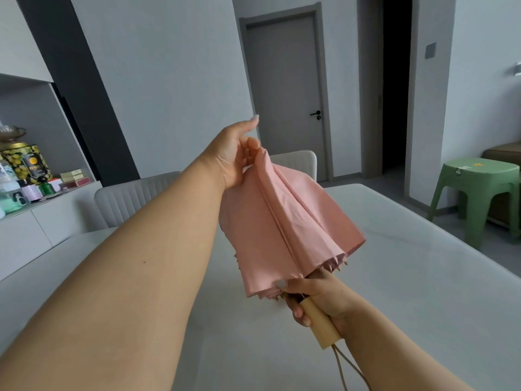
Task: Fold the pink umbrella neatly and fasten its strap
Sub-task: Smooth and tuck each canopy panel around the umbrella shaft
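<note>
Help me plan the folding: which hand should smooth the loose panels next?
Probably the left hand: it only pinches the umbrella at its top, while the right hand grips the handle, steadying it.

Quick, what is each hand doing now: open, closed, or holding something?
Left hand: holds the top of the umbrella, fingers curled on the fabric.
Right hand: closed around the handle.
</note>
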Available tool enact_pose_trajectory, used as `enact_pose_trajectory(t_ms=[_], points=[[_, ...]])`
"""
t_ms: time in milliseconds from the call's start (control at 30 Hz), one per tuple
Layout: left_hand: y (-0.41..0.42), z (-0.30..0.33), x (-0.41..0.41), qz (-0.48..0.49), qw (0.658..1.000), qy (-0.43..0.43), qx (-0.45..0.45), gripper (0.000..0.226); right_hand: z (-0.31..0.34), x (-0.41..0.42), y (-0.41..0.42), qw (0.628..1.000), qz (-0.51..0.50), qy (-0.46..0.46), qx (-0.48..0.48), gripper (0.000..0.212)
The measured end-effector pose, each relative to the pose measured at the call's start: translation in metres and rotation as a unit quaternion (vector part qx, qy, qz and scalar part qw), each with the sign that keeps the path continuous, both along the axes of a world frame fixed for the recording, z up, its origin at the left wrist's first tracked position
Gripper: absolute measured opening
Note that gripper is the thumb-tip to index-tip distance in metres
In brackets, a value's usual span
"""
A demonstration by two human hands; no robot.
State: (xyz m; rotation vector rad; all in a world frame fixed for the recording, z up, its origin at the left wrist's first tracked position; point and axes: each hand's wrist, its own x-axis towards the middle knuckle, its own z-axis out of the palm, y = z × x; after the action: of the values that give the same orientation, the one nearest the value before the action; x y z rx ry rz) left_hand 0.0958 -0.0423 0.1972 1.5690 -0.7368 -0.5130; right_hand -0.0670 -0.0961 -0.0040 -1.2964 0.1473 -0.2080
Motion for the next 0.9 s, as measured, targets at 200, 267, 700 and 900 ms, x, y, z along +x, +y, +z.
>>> enact_pose_trajectory(t_ms=[200,267,700,900], points=[[-0.004,-0.004,0.002,0.034,0.998,-0.054,0.009,0.009,-0.001,0.000,-0.003,1.000,0.012,0.018,-0.005,0.030],[-0.002,-0.003,0.004,0.041,0.997,-0.018,-0.064,0.009,-0.003,0.001,-0.003,0.999,0.016,0.023,-0.015,0.032],[0.003,-0.001,-0.007,0.031,0.937,-0.301,0.176,0.047,-0.008,0.006,-0.004,0.999,-0.029,0.024,-0.022,0.043],[0.003,-0.006,-0.007,0.058,0.901,-0.344,0.260,0.059,-0.007,0.005,-0.004,0.998,-0.027,0.048,-0.031,0.019]])
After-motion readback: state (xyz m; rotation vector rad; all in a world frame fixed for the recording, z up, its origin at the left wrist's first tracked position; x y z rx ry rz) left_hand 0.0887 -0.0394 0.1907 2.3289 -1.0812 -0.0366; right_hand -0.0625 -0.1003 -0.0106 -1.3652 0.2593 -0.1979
